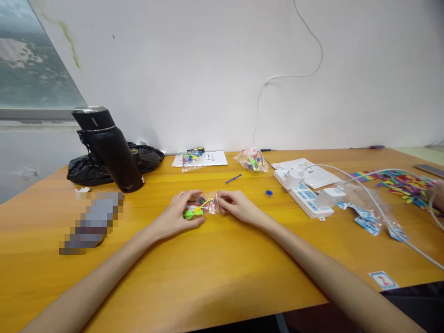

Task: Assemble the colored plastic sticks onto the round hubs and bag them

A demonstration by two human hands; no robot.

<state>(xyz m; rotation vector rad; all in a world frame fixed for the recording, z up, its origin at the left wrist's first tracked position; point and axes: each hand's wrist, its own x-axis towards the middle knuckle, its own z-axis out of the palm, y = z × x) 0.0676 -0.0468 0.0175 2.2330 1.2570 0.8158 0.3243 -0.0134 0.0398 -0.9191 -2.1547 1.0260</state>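
A small clear plastic bag [212, 205] of colourful plastic parts lies on the wooden table [208, 268] between my hands. Green, yellow, white and dark pieces show through it. My left hand [176, 213] curves around the bag's left end, thumb at the near side and fingers at the far side. At the opposite end, my right hand [239, 206] pinches the crinkled plastic between thumb and fingers. Just beyond lies a blue plastic stick [233, 179]. A small blue round piece [269, 193] sits to the right of my right hand.
Left: black bottle [113, 152], black plastic bag [149, 157], pixelated object [95, 222]. Two more bags of parts, one on white paper [217, 158], the other [252, 160], lie by the wall. Right: power strip [307, 199] with cables, colourful pile [409, 185], another person's hand [439, 196].
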